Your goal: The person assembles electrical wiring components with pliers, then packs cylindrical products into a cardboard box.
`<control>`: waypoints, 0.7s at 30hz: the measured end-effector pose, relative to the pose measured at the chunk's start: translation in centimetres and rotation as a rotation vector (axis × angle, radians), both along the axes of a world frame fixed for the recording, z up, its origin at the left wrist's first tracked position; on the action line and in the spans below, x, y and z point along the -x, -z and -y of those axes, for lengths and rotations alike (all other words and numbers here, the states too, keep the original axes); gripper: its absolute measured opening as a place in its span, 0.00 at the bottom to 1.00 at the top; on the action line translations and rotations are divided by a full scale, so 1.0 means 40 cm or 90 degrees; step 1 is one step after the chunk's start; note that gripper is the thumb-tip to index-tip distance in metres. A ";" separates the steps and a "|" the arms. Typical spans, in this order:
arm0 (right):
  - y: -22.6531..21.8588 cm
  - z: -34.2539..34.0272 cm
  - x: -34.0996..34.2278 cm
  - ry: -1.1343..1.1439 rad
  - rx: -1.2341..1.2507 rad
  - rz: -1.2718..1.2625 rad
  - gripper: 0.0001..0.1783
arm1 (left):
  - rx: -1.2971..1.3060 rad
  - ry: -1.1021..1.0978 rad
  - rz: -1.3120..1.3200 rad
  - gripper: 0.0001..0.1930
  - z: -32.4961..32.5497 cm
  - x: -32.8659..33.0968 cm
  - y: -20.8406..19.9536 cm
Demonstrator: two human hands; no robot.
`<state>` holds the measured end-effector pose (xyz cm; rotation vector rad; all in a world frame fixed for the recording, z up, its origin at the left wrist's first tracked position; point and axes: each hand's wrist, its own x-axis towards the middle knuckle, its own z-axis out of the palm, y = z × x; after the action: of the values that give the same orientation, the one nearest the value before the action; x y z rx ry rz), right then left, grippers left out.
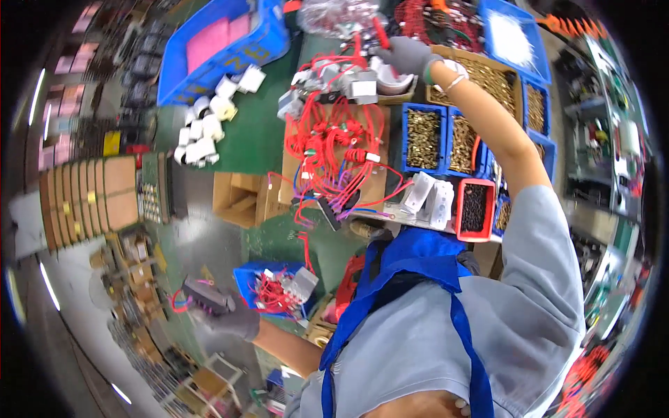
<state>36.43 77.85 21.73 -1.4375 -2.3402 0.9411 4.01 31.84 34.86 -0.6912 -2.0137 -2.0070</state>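
Note:
My left hand, in a grey glove, is out to the left beyond the bench. It grips a dark oblong block with purple, red and blue wires on it, perhaps a socket strip insert. At the far side of the bench my gloved right hand is closed round a red-handled tool; its working end is not clear. Below that hand sits a round white container. Red cables with coloured wires lie tangled on cardboard at the middle of the bench.
Blue bins of small brass-coloured parts and a red bin of dark screws stand at the right. White housings lie at the near edge. A blue crate is far left, a blue box of cables lower, beside an open carton.

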 end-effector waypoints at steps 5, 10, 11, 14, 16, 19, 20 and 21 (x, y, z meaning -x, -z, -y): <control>0.078 -0.070 -0.032 0.129 0.263 -0.248 0.26 | 0.078 -0.071 -0.003 0.23 0.015 -0.032 0.000; 0.068 -0.089 -0.080 0.249 0.380 -0.368 0.26 | -0.094 -0.120 0.163 0.20 -0.010 -0.054 -0.009; 0.080 -0.085 -0.097 0.267 0.323 -0.422 0.27 | 0.009 -0.143 0.049 0.19 -0.025 -0.080 -0.012; 0.091 -0.067 -0.081 0.254 0.292 -0.418 0.28 | -0.052 0.032 0.105 0.18 0.018 -0.026 0.007; 0.090 -0.039 -0.056 0.298 0.420 -0.466 0.28 | -0.196 0.016 0.192 0.17 -0.039 -0.070 -0.017; 0.112 -0.048 -0.102 0.320 0.443 -0.530 0.26 | -0.231 0.269 0.292 0.16 -0.015 -0.059 -0.024; 0.107 -0.047 -0.114 0.323 0.451 -0.572 0.26 | -0.233 0.269 0.291 0.16 -0.013 -0.067 -0.028; 0.103 -0.045 -0.121 0.357 0.415 -0.603 0.27 | -0.237 0.333 0.303 0.16 -0.011 -0.075 -0.031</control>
<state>41.26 79.66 17.61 -1.2680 -0.9252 1.7540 7.02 32.27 36.09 -0.7648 -1.6952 -2.9949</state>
